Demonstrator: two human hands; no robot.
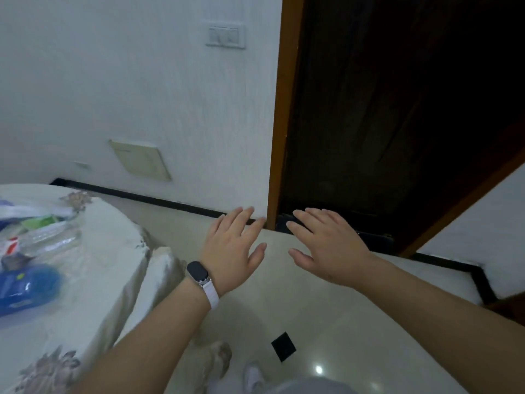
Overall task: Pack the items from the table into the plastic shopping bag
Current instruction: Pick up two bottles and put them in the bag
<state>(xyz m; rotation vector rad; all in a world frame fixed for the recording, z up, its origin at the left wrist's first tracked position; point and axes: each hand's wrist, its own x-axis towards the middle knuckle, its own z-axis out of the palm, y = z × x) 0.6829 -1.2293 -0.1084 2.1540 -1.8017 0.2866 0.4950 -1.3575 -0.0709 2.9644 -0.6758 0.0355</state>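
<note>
My left hand (234, 247) and my right hand (326, 245) are stretched out side by side over the floor, palms down, fingers straight and spread, holding nothing. Both are well to the right of the table (113, 251). A clear plastic shopping bag (42, 240) lies at the left edge of the view on the table, with blurred items inside or next to it: a blue package (28, 288), something green (39, 223) and something red and white (10, 247). A watch with a white strap (199, 275) is on my left wrist.
The table carries a pale flowered cloth hanging over its edge. Glossy light floor tiles (326, 336) with one small black tile (283, 346) spread below my arms. Ahead stands a white wall with switches (225, 36) and a dark doorway with a wooden frame (397, 123). White shoes (252, 376) show below.
</note>
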